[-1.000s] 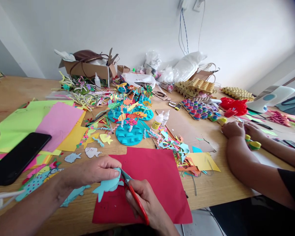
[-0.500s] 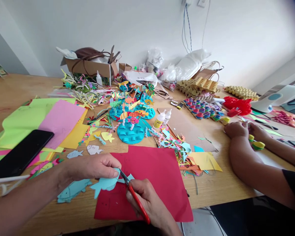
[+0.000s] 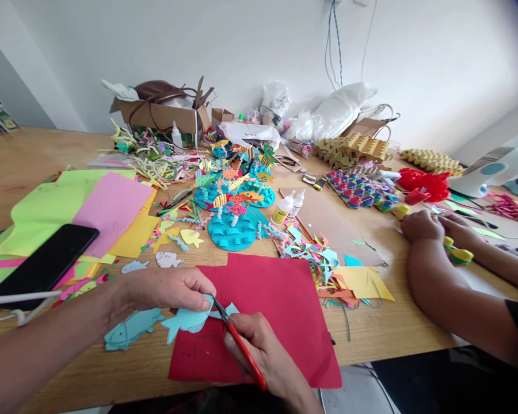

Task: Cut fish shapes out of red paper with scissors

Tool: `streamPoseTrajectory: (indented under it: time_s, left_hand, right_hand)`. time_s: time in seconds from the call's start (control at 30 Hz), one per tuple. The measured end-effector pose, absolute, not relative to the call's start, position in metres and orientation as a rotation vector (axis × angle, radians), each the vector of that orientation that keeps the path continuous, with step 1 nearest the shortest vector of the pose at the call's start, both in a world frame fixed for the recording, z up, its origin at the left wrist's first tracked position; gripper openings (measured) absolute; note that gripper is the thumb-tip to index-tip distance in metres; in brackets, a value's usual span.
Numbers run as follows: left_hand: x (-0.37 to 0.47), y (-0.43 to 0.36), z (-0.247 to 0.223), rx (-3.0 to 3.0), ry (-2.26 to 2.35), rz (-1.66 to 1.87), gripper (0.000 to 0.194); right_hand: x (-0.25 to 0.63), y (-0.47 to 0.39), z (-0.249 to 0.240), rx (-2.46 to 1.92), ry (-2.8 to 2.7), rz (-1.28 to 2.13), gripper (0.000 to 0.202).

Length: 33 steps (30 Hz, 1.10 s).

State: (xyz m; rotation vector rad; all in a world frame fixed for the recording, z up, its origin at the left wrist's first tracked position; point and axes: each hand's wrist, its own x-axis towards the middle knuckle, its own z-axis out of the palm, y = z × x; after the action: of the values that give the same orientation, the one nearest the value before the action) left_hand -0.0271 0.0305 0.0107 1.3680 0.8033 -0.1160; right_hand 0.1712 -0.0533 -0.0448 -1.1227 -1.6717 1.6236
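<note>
A light-blue paper fish [image 3: 189, 320] is pinched at its front end by my left hand [image 3: 183, 292]. My right hand [image 3: 259, 349] is closed on red-handled scissors [image 3: 247, 355], whose blades meet the paper's edge beside my left fingertips. A thin blue strip hangs at the blades. Under both lies a sheet of red paper [image 3: 280, 310]. Another light-blue fish cutout [image 3: 132, 330] rests on the table below my left wrist. White [image 3: 169, 260] and yellow [image 3: 191, 237] fish cutouts lie beyond my left hand.
A black phone [image 3: 47, 261] lies on coloured sheets at left. Glue bottles [image 3: 282, 208], paper scraps [image 3: 323, 259] and blue decorated discs [image 3: 232, 231] are ahead. At right, another person's hands [image 3: 423, 226] work near painted egg-carton pieces [image 3: 457, 255]. A cardboard box [image 3: 164, 118] stands behind.
The view has shifted slightly, moving the whole scene a little to the right. My hands, the fish and the scissors keep nearly the same arrangement.
</note>
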Motion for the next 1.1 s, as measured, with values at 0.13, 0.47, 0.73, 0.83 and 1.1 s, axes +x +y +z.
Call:
streamPoseTrajectory:
  time_s: [0.13, 0.47, 0.73, 0.83, 1.1]
  left_hand:
    - [-0.029, 0.033, 0.008, 1.354, 0.802, -0.166, 0.015]
    - [-0.03, 0.041, 0.005, 1.407, 0.721, -0.239, 0.02]
    - [-0.047, 0.039, 0.006, 1.508, 0.84, -0.132, 0.021]
    - [-0.063, 0.035, 0.01, 1.723, 0.951, -0.145, 0.019]
    - [-0.105, 0.008, -0.004, 2.016, 1.134, -0.27, 0.012]
  right_hand:
    - [0.171, -0.052, -0.041, -1.113, -1.719, 1.633, 0.034]
    - [0.175, -0.045, -0.044, -1.073, -1.853, 1.528, 0.037]
    - [0.18, -0.038, -0.048, -1.255, -1.921, 1.503, 0.033]
    - [0.181, -0.038, -0.045, -1.302, -1.954, 1.466, 0.035]
    - [0.192, -0.039, -0.05, -1.513, -2.029, 1.209, 0.038]
